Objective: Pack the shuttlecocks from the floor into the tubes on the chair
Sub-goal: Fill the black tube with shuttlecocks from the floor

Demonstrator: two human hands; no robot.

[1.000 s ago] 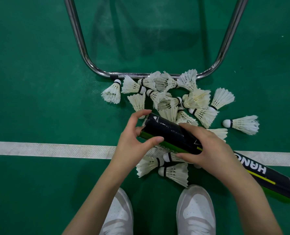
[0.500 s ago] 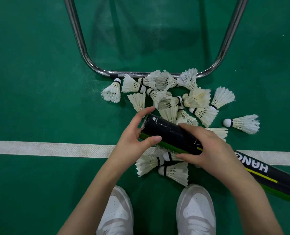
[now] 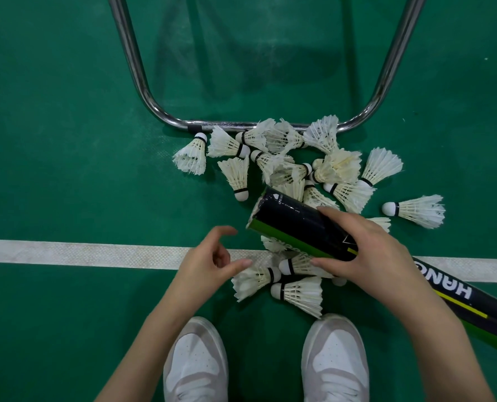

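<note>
The green floor (image 3: 67, 169) carries a chrome chair frame (image 3: 143, 91) at twelve o'clock, with the shuttlecocks (image 3: 285, 158) heaped just below its bar. The black tube (image 3: 296, 227) slants from centre toward four o'clock. The right hand (image 3: 369, 250) has its grip wrapped round the tube; the left hand (image 3: 209, 262), at seven o'clock of the tube's mouth, has a loose, empty grip.
</note>
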